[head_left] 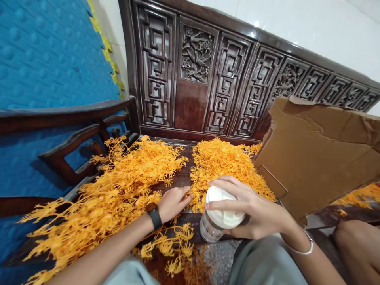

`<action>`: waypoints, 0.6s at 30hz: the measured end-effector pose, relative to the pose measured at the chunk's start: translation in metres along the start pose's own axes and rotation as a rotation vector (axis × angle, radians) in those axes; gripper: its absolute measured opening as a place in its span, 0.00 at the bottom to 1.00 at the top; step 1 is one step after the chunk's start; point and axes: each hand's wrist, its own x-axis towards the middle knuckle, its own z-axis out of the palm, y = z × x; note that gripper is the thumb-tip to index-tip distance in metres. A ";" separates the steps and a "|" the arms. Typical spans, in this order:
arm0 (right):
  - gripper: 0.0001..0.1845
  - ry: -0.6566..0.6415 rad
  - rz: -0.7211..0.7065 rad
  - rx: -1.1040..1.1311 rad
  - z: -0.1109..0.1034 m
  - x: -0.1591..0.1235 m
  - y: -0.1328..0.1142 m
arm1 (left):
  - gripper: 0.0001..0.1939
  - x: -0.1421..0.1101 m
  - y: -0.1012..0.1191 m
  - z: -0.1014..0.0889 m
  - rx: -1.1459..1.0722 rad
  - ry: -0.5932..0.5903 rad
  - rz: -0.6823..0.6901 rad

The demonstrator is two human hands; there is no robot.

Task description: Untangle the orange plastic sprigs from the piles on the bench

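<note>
My right hand (252,208) is wrapped round the white lid (221,204) of a clear plastic jar (210,229), which tilts slightly at the seat's front edge. My left hand (175,202), with a dark band on its wrist, reaches to the near left edge of a heap of small orange plastic pieces (225,156). Its thumb and fingers are pinched together with a bit of orange between the tips. Left of it spreads a pile of orange branching plastic sprigs (127,178). Some sprigs (169,245) hang over the front edge below my left wrist.
Behind the heaps rises the carved dark wooden back (191,103) of a bench. A torn cardboard sheet (320,154) stands at the right, with more orange pieces (362,198) beyond it. Blue foam matting (53,51) lies past the left armrest (71,158). Another person's knee (359,241) shows at far right.
</note>
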 end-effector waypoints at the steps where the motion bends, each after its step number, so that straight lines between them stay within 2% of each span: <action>1: 0.30 0.002 -0.009 0.007 0.001 0.001 0.000 | 0.12 0.000 0.001 0.000 -0.013 -0.004 0.003; 6: 0.32 0.058 -0.036 -0.004 0.010 0.004 -0.003 | 0.10 -0.002 0.007 -0.001 -0.060 -0.028 0.032; 11: 0.21 0.308 -0.080 -0.139 0.031 0.005 0.000 | 0.11 -0.003 0.011 -0.004 -0.056 -0.007 0.046; 14: 0.20 0.407 -0.114 -0.172 0.039 0.006 0.004 | 0.11 -0.003 0.012 -0.005 -0.092 0.041 0.029; 18: 0.21 0.430 -0.100 -0.068 0.036 0.009 0.004 | 0.13 -0.007 0.013 -0.010 -0.183 0.088 0.024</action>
